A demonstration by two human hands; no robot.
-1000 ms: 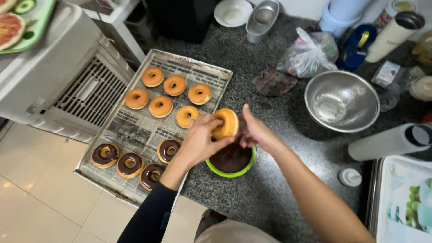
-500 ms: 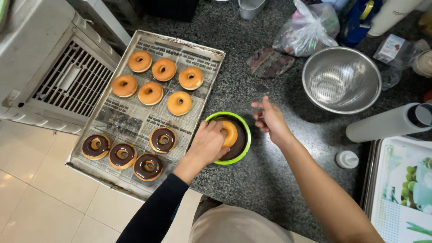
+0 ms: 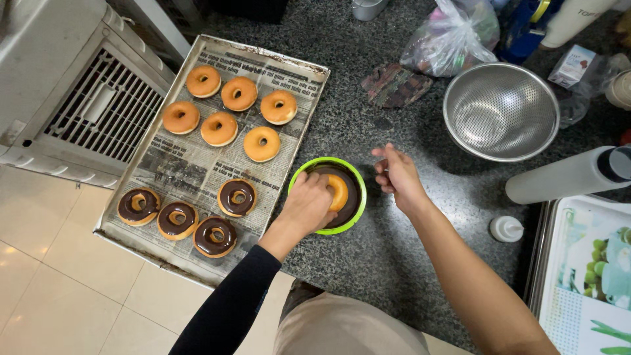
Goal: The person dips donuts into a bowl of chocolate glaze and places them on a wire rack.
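Observation:
My left hand [image 3: 310,202] presses a plain ring doughnut [image 3: 339,190] down into the dark chocolate inside a green-rimmed bowl [image 3: 355,217] on the speckled counter. My right hand [image 3: 396,174] hovers just right of the bowl, fingers loosely spread, holding nothing. To the left lies a metal tray [image 3: 131,240] lined with newspaper. Several plain doughnuts [image 3: 238,93] sit at its far end, and several chocolate-glazed doughnuts [image 3: 237,197] sit at its near end.
A metal strainer bowl [image 3: 501,112] stands right of my right hand. A white roll [image 3: 565,176], a small white cap [image 3: 507,229] and a patterned tray [image 3: 591,263] lie at the right. A plastic bag [image 3: 453,33] and a cloth [image 3: 393,84] sit at the back. A white appliance [image 3: 59,85] stands left.
A second ago both hands held the doughnut above the bowl. My left hand has lowered it into the chocolate, and my right hand has let go and drawn off to the right.

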